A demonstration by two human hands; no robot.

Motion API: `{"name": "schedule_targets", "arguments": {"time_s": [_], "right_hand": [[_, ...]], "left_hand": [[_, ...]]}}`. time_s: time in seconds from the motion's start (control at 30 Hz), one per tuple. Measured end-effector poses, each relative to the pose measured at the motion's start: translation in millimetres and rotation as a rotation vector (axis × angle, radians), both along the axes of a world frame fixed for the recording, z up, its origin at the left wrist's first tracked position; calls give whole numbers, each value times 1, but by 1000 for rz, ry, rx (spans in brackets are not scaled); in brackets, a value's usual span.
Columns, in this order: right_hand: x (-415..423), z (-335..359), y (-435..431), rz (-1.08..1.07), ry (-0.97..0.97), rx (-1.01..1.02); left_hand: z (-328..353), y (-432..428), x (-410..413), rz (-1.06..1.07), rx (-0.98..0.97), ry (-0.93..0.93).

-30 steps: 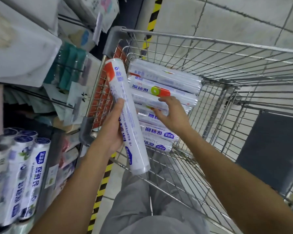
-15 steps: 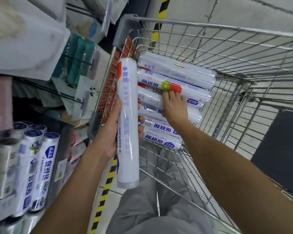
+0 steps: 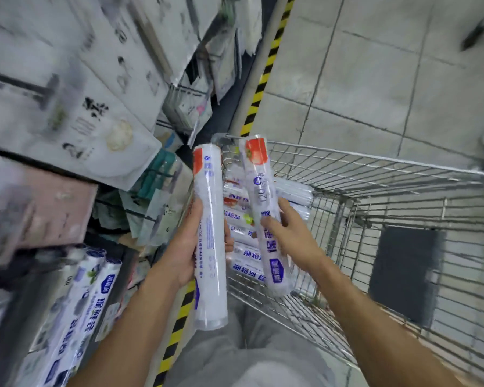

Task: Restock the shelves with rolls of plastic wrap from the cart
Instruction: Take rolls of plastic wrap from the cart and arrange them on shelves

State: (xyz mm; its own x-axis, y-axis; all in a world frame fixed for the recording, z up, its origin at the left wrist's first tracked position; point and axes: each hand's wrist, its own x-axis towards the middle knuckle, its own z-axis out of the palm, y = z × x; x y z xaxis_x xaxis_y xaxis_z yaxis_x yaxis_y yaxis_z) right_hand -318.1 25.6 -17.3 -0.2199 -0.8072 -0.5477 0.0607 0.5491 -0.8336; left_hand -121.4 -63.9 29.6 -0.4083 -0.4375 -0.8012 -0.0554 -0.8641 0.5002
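The left hand [image 3: 187,247] wraps a roll [image 3: 210,191] upright beside the cart [image 3: 374,160] rim; open basket lies rightward. The right hand [image 3: 293,236], earlier only reaching into the stack [image 3: 245,254], now grips a second roll [image 3: 259,185] lifted above it.

Your left hand [image 3: 189,247] holds one white, orange-topped roll [image 3: 210,219] upright; your right hand [image 3: 292,237] holds another roll [image 3: 260,191] tilted beside it, above stacked rolls [image 3: 242,262] in the wire cart [image 3: 374,163].
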Motion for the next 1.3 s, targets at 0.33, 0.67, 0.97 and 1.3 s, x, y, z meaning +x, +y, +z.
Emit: {"name": "schedule_targets", "arguments": {"time_s": [0.33,0.67,0.97,1.3], "right_hand": [[21,115,-5,-150,-157,-237],[24,179,22,166,-60,-450],[85,225,69,455,-79,-507],[239,286,164,852,-182,-598]], "left_hand": [[78,17,-3,20,-318,-35],[144,96,9,285,-664,-195],[187,198,65,585,-749,-328],[234,366,185,1041,-758,-527]]}}
